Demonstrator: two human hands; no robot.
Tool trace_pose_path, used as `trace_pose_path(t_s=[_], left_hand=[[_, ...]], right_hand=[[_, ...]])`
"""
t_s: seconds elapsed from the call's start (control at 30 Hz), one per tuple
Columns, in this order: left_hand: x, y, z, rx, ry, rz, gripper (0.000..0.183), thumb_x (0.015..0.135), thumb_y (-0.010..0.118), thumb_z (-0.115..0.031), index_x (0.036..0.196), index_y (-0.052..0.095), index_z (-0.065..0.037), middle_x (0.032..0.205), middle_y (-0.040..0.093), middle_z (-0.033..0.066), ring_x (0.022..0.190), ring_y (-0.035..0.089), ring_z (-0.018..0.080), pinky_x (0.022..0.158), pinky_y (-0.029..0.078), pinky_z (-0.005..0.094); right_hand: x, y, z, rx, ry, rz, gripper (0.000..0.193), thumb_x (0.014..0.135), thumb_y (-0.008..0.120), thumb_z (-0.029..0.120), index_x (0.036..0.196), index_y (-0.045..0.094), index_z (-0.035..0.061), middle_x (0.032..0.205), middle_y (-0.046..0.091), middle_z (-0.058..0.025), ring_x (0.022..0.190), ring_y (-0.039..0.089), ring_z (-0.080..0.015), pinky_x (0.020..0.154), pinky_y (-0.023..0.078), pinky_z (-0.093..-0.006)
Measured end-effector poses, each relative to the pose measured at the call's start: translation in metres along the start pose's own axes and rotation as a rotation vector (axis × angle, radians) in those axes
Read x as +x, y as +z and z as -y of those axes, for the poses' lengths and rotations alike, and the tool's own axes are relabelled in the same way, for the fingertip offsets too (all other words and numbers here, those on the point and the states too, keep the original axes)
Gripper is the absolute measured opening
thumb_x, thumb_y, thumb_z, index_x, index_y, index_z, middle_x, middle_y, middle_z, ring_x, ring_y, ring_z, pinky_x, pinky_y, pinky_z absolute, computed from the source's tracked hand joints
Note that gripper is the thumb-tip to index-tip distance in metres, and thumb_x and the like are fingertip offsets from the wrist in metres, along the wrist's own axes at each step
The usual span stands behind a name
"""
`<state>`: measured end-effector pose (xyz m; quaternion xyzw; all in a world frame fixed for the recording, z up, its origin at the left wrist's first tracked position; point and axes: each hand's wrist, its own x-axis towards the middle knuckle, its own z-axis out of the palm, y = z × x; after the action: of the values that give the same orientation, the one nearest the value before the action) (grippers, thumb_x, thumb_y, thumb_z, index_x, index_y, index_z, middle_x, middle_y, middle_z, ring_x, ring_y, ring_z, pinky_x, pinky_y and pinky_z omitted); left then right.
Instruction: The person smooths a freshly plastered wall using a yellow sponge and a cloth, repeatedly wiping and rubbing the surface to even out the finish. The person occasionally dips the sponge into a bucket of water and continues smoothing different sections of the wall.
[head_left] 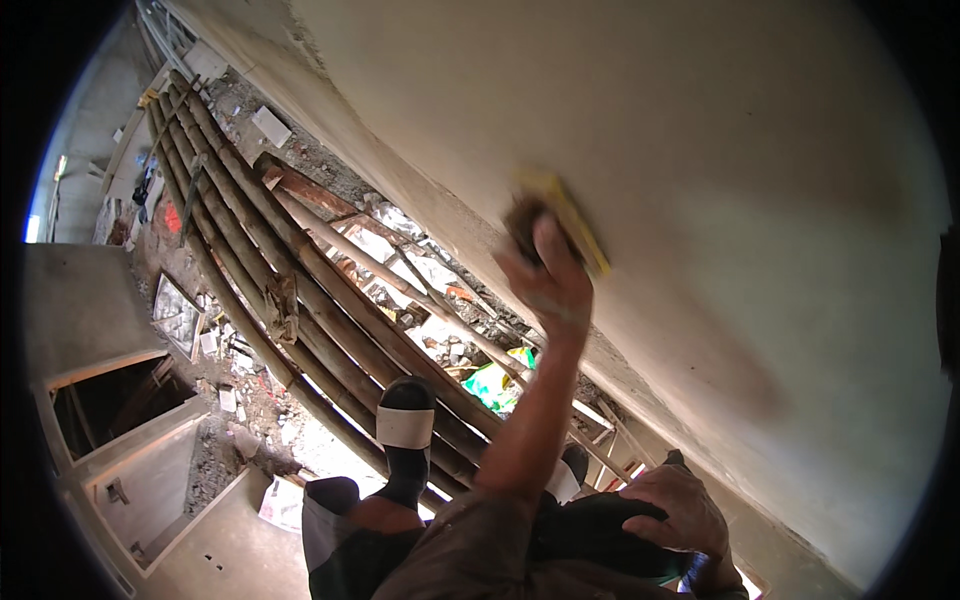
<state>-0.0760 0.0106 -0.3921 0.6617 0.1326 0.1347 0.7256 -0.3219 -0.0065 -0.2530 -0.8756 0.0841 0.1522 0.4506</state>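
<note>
A: Where is the yellow-edged block?

B: Against the plastered wall, gripped by the left hand. Thumb and fingers close round its dark brown back; blur smears its outline, and its working face is hidden

A: And the right hand?

B: Low down near the wall's foot, above dark clothing. Its thumb points left, but I cannot tell whether the fingers grip anything; a dark shape at its far edge is hard to make out

A: What lies further out?

B: Long bamboo poles run diagonally beneath the person. A dark boot with a white band shows over them; the other is mostly covered by the left forearm

A: Any writing?

B: A green and white bag lies beyond the poles, glare washing out whatever is printed on it. Rubble spreads around, and the lens's black rim cuts off the wall at right
</note>
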Motion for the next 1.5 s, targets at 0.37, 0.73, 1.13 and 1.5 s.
trace_pose_path(t_s=[0.37,0.73,1.13,1.5], left_hand=[[0.082,0.006,-0.002,0.032,0.279,0.006,0.053,0.097,0.045,-0.043,0.095,0.050,0.009,0.092,0.055,0.0248,0.086,0.059,0.0305,0.066,0.049,0.0413],[0.084,-0.003,0.088,-0.076,-0.283,-0.076,0.056,0.093,0.053,-0.043,0.097,0.050,0.012,0.093,0.061,0.0269,0.085,0.063,0.0341,0.068,0.052,0.0405],[0.216,0.000,0.076,-0.050,-0.184,-0.013,0.068,0.092,0.047,-0.053,0.102,0.052,0.014,0.095,0.060,0.0290,0.087,0.061,0.0331,0.073,0.050,0.0444],[0.192,0.017,-0.004,-0.190,-0.107,-0.110,0.057,0.094,0.049,-0.046,0.101,0.052,0.011,0.092,0.058,0.0210,0.081,0.059,0.0268,0.067,0.050,0.0381]], right_hand=[[0.010,0.004,0.008,-0.061,0.089,0.078,0.035,0.078,0.074,0.033,0.101,0.067,0.0073,0.095,0.067,-0.0092,0.090,0.063,-0.0280,0.083,0.048,-0.0381],[0.045,0.012,0.024,-0.067,0.191,0.133,0.038,0.080,0.070,0.039,0.103,0.067,0.0086,0.095,0.066,-0.0097,0.092,0.062,-0.0290,0.085,0.048,-0.0385],[0.043,0.019,0.023,-0.049,0.219,0.075,0.034,0.079,0.074,0.033,0.102,0.067,0.0083,0.095,0.067,-0.0090,0.091,0.063,-0.0280,0.083,0.049,-0.0377],[0.046,0.018,0.024,-0.093,0.261,0.059,0.034,0.080,0.071,0.035,0.103,0.067,0.0098,0.095,0.067,-0.0085,0.091,0.063,-0.0281,0.083,0.049,-0.0383]])
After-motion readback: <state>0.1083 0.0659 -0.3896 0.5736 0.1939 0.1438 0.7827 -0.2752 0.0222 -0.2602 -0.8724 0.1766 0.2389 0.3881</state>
